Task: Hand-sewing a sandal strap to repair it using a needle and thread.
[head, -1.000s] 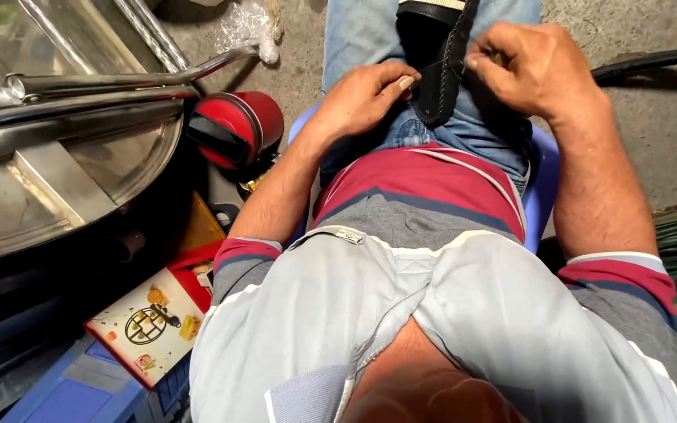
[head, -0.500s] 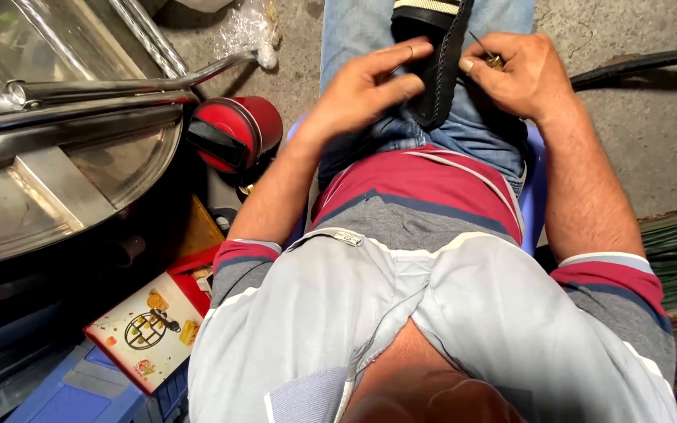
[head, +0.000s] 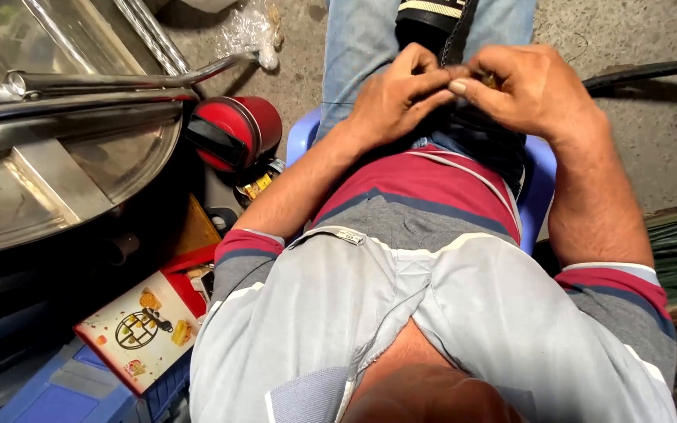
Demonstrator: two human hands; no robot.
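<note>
Black strap (head: 457, 35) on lap, one only, pinched between two hands.
Left hand (head: 392, 98) and right hand (head: 528, 86) both closed on it, fingertips touching.

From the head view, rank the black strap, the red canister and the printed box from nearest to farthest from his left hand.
1. black strap: touching the left hand, in the lap.
2. red canister: on the floor to its left.
3. printed box: lower left, farthest.
</note>
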